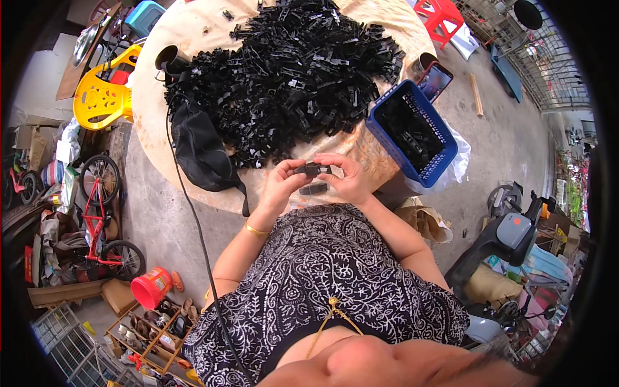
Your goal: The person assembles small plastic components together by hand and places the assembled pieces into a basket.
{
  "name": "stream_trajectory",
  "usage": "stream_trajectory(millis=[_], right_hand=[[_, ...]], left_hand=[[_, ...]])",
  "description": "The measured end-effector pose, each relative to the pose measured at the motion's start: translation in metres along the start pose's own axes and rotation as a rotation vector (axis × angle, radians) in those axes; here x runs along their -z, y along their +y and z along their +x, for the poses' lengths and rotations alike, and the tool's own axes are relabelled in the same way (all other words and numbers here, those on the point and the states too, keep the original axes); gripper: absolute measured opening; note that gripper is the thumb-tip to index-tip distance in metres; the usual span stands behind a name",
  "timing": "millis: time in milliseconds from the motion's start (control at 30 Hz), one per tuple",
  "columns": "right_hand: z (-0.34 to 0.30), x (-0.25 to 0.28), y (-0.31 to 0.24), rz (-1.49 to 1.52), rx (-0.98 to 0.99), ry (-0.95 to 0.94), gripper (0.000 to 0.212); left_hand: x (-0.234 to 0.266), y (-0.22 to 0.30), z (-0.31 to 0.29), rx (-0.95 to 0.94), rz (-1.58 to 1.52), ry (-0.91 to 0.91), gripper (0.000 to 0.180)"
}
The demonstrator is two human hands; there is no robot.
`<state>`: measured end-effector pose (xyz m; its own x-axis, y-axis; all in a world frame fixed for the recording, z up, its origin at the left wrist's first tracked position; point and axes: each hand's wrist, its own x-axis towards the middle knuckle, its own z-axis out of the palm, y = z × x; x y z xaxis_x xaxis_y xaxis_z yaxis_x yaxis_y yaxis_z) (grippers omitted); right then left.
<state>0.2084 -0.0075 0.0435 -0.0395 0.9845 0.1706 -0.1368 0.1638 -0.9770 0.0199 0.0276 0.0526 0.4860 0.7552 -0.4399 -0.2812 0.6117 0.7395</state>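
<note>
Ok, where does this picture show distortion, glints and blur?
Head view: the wire grille bows along the rim; head view: bright glints fleck the heap of black pieces; head view: left hand and right hand look fairly sharp, while the bottom edge, right of centre, smears.

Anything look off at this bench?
Mainly the blue basket: it sits askew, its outer side reaching past the edge of the round table; its underside support is hidden. Also, brownish stains mark the pale table covering near it.
</note>
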Motion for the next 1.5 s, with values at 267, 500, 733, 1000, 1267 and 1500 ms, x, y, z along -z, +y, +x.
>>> stream_trajectory(millis=[267, 500, 733, 1000, 1267, 1500], right_hand=[[-0.001, 0.000, 0.002, 0.126, -0.076, 0.052, 0.025], [0.006, 0.000, -0.004, -0.129, -0.134, -0.020, 0.026], [0.004, -0.012, 0.007, -0.191, 0.045, -0.046, 0.027], [-0.006, 0.002, 0.017, 0.342, -0.548, -0.125, 0.027], [0.000, 0.004, 0.026, 0.043, -0.365, -0.175, 0.022], [0.075, 0.027, 0.039, -0.447, -0.251, -0.110, 0.026]], left_hand=[[0.004, 0.002, 0.001, 0.015, 0.038, -0.016, 0.031], [0.005, 0.004, 0.000, 0.020, 0.075, 0.002, 0.031], [0.005, 0.002, -0.003, 0.001, 0.048, 0.073, 0.045], [0.012, -0.009, -0.004, -0.049, 0.173, -0.032, 0.045], [0.025, -0.019, 0.007, -0.011, 0.178, -0.083, 0.041], [0.033, -0.058, 0.023, -0.050, 0.675, 0.016, 0.025]])
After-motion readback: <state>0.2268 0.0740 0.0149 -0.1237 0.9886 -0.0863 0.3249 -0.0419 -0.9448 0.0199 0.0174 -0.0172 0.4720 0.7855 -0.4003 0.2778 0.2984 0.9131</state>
